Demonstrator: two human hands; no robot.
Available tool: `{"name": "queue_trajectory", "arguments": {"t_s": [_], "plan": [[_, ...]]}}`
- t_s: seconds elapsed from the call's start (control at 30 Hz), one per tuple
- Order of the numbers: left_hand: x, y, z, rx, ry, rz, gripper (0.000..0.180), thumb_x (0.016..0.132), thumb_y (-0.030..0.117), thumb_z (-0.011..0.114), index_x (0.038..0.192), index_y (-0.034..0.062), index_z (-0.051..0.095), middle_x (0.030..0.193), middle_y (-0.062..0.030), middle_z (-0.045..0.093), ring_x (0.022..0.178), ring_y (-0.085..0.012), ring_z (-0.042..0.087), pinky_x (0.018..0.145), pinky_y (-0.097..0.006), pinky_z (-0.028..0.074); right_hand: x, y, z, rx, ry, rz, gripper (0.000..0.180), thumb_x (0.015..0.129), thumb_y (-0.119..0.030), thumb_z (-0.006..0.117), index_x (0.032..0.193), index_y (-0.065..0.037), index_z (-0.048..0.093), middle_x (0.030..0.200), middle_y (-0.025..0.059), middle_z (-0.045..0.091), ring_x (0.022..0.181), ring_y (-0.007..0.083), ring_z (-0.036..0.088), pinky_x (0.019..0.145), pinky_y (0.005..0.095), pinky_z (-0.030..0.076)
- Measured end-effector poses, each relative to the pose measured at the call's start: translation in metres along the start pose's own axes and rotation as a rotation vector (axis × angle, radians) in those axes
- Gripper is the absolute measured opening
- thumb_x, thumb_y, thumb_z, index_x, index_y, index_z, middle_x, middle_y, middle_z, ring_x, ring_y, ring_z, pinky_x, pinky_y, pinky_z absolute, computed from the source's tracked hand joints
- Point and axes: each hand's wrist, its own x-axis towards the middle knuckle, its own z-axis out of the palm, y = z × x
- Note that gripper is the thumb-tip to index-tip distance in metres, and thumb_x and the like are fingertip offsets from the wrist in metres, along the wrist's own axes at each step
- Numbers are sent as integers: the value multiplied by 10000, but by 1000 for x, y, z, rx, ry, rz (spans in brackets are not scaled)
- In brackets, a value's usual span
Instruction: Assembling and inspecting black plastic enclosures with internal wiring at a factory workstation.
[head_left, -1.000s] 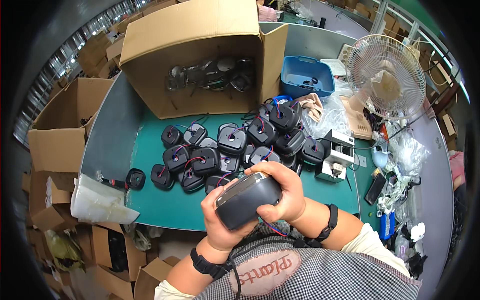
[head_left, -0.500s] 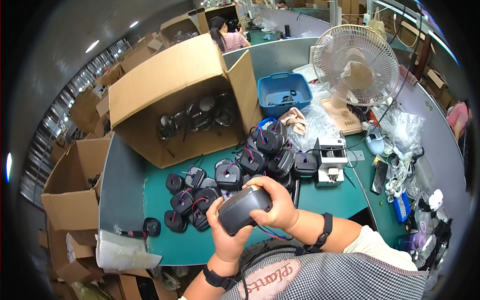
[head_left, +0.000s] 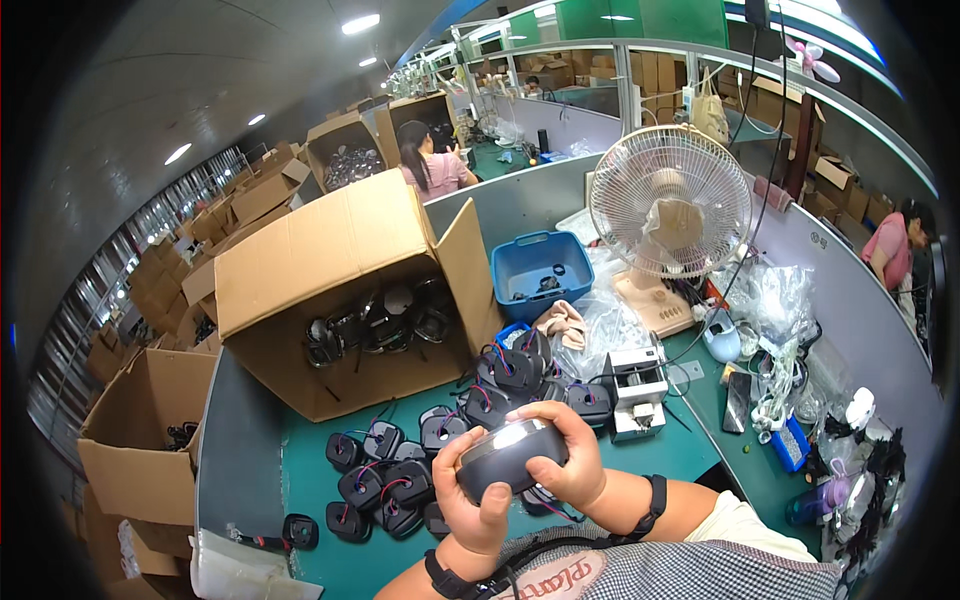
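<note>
Between my two hands is a black rounded plastic housing [head_left: 510, 458], its smooth side catching the light. My left hand [head_left: 470, 505] wraps its left end, thumb along the near side. Around the right end curl the fingers of my right hand [head_left: 568, 465], with the thumb pressed on the front face. A red and blue wire hangs below the housing by my right wrist. Just beyond my hands lies a pile of similar black housings [head_left: 440, 430] with red and blue wires, on the green tabletop [head_left: 310, 470]. Whatever sits on the housing's underside is hidden.
A large cardboard box [head_left: 320, 260] lies on its side, black parts inside. Behind the pile are a blue basin [head_left: 540, 272], a desk fan [head_left: 670, 205] and a small white-and-black device [head_left: 636, 392]. Plastic bags [head_left: 775, 310] and a phone [head_left: 737, 402] lie right. Other people [head_left: 432, 165] sit beyond the partitions.
The view has tilted up, so the bench appears lower and more of the room shows. The housing has turned in my hands to a more level pose; both hands still hold it.
</note>
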Motion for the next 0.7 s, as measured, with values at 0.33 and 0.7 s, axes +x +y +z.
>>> {"name": "queue_trajectory", "arguments": {"t_s": [0.33, 0.7], "plan": [[35, 29, 3, -503, -119, -478, 704, 881, 460, 569, 1334, -64, 444, 1237, -206, 550, 1138, -256, 556, 998, -366, 429, 29, -14, -10, -232, -4, -505, 601, 695, -392, 785, 1103, 9, 600, 1023, 207, 663, 921, 320, 668, 815, 390, 540], [19, 11, 15, -425, 12, -416, 643, 889, 461, 562, 1266, -53, 476, 1213, -196, 558, 1076, -249, 572, 974, -362, 444, 19, 3, -15, -130, 13, -406, 589, 749, -426, 766, 1117, -2, 588, 1088, 205, 648, 961, 318, 648, 850, 383, 517]]}}
